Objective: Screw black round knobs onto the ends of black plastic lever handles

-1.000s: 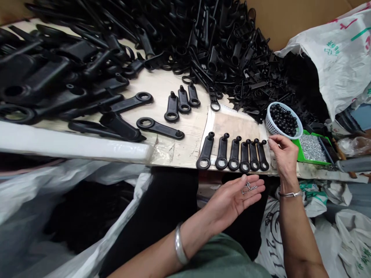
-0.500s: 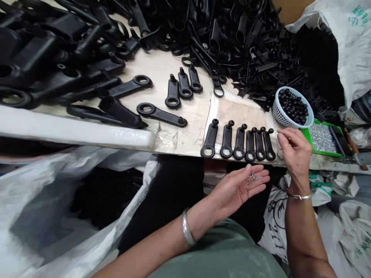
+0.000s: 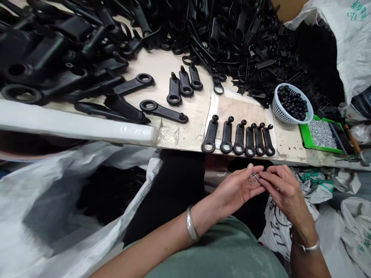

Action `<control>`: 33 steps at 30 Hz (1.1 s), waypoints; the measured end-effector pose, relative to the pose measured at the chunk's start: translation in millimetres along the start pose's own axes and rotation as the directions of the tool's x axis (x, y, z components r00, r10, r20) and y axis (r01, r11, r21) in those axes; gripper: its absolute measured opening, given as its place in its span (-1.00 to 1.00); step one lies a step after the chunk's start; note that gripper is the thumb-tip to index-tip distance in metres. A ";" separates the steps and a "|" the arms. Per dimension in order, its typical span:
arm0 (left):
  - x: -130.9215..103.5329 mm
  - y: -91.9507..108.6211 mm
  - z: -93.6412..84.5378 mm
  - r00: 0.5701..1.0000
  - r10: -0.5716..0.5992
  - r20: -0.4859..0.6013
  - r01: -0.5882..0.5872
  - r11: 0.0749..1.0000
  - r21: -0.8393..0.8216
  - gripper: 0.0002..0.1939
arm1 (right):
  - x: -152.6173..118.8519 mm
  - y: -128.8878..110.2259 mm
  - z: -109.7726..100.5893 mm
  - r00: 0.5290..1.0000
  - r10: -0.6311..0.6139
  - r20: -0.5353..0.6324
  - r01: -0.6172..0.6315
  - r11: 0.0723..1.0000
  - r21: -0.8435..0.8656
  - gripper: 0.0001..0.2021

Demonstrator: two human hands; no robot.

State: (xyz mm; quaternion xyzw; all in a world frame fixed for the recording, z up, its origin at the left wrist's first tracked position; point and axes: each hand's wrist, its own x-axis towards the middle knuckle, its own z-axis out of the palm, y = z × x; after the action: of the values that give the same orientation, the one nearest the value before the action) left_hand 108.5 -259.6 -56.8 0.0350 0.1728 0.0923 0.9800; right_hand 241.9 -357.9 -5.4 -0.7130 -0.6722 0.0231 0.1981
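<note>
Palm up below the table edge, my left hand (image 3: 239,187) carries several small metal screws (image 3: 254,178) on its slightly curled fingers. The thumb and forefinger of my right hand (image 3: 279,185) pinch at these screws over the left palm. Just beyond the hands, a row of black handles (image 3: 239,137) lies at the table's edge, each with a ball-shaped knob at its far end and a ring at the near end. A blue basket (image 3: 279,112) of black balls (image 3: 292,103) stands to the right, beside a green tray (image 3: 305,137) of small metal screws (image 3: 322,134).
Large black parts (image 3: 43,58) are heaped at the left, with more piled along the back. Several loose handles (image 3: 164,112) lie mid-table. A white padded bar (image 3: 78,123) borders the left edge. Open white sacks (image 3: 66,193) stand below and at the back right.
My right hand has moved from beside the row of handles down to my left palm, where its fingertips now meet the screws. The left hand has barely moved.
</note>
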 end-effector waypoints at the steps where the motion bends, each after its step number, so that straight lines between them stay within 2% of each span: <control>1: -0.3 -0.2 0.1 1.000 -0.004 0.000 0.004 1.000 0.006 -0.71 | -1.5 -0.9 -0.3 1.000 -0.015 0.002 0.015 1.000 -0.012 -0.83; 6: -2.2 2.1 4.4 1.000 0.002 -0.026 -0.001 1.000 0.028 -0.68 | -2.5 -4.4 -0.9 0.995 -0.096 -0.011 0.095 0.994 -0.044 -0.77; 13: -2.7 5.7 8.1 0.999 0.020 -0.026 -0.019 0.999 0.030 -0.64 | 4.6 -5.8 2.3 0.991 -0.129 -0.027 0.128 0.991 -0.037 -0.81; 19: -4.4 10.5 9.9 1.000 0.027 -0.001 -0.027 1.000 0.000 -0.64 | 9.4 -7.6 -2.3 1.000 -0.003 -0.027 0.006 0.991 0.136 -0.87; 23: -5.7 12.4 9.9 1.000 0.023 0.002 -0.023 1.000 -0.009 -0.65 | 20.9 -3.5 -7.7 0.983 0.131 -0.132 -0.105 0.976 0.189 -0.92; 27: -5.8 12.0 9.8 1.000 0.000 -0.010 0.000 1.000 0.022 -0.66 | 50.1 12.2 -11.1 0.949 0.148 -0.279 -0.135 0.989 0.064 -0.92; 33: -7.7 14.4 10.6 1.000 0.009 -0.014 -0.008 0.999 0.042 -0.66 | 99.3 36.3 -10.4 0.960 -0.010 -0.279 -0.039 0.985 -0.171 -0.87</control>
State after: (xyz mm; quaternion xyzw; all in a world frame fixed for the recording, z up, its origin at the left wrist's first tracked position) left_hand 102.5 -247.4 -42.8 0.0558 0.1815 0.0931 0.9774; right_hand 288.9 -265.0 15.9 -0.7287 -0.6316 -0.1352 0.2275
